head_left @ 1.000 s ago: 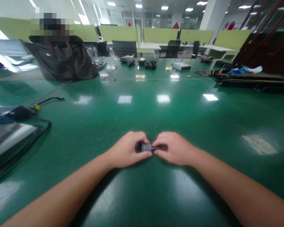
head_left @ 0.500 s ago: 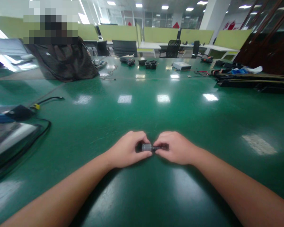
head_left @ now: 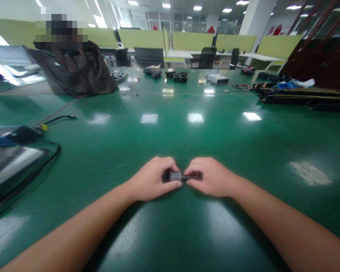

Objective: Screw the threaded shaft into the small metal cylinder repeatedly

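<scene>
Clasping a grey cylinder (head_left: 175, 176), left grip (head_left: 151, 180) faces right grip (head_left: 212, 177), which pinches the cylinder's slim dark shaft (head_left: 189, 177).

We look out from the head, forward and down: green table (head_left: 170, 139) near, yellow-green partitions (head_left: 141, 39) far off.

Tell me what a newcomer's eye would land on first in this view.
Probably the two bare hands at lower centre: the left hand holds a small grey cylinder, and the right hand apparently pinches the thin dark shaft beside it. Next, likely the large dark bag-like shape at upper left and the bright reflections on the glossy green surface beyond the hands.
</scene>
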{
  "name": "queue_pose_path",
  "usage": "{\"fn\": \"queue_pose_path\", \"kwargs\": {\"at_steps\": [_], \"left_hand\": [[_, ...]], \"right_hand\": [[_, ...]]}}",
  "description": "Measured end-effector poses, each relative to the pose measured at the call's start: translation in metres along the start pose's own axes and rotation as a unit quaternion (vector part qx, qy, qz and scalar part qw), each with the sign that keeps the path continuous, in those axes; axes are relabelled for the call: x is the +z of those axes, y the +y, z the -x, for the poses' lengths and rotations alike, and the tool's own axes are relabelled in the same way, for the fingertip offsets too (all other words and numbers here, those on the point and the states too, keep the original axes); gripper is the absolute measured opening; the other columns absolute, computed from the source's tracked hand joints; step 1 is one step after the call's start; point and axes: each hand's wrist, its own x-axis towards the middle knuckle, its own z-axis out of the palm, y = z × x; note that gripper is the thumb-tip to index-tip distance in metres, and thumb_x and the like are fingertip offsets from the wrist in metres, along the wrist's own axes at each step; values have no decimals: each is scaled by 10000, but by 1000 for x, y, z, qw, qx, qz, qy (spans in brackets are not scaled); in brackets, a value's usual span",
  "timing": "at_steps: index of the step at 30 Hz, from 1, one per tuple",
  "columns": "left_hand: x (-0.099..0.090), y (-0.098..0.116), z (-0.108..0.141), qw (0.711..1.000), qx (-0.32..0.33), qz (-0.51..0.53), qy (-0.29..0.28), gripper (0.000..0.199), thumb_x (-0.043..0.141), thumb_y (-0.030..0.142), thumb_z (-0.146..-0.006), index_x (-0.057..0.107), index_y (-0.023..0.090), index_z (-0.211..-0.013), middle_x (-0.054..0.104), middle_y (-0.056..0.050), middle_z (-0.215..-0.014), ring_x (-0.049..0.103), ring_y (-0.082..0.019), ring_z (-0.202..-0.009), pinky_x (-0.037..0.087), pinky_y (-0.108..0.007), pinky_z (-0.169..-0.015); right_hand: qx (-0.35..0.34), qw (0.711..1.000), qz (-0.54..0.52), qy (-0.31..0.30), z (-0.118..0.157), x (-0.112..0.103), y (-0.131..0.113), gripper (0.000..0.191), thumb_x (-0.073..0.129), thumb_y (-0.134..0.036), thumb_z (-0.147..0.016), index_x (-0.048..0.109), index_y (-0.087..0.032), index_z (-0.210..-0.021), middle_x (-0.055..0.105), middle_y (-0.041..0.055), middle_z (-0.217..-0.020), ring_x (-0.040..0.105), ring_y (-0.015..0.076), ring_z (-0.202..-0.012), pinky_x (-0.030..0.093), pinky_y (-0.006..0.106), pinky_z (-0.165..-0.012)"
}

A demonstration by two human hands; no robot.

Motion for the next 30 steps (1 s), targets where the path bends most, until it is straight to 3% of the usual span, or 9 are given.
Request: {"fn": "queue_pose_path", "kwargs": {"at_steps": [10,30], "left_hand": [[0,0,0,1000,-1,2,-2,218,714,386,-840,648,195,-922,670,-11,-860,611,-179,-763,423,-296,-745],[1,-1,2,1000,0,0,-4,211,721,377,-836,654,198,-926,670,-11,-865,609,-180,-763,423,-303,-751]], "right_hand": [[-16,1000,19,0,0,0,1,102,692,-188,-840,753,-180,-922,722,34,-839,619,166,-793,438,291,-762],[36,999,9,-14,1,-7,0,101,732,-179,-797,761,-183,-893,691,10,-797,592,137,-723,428,267,-703]]}}
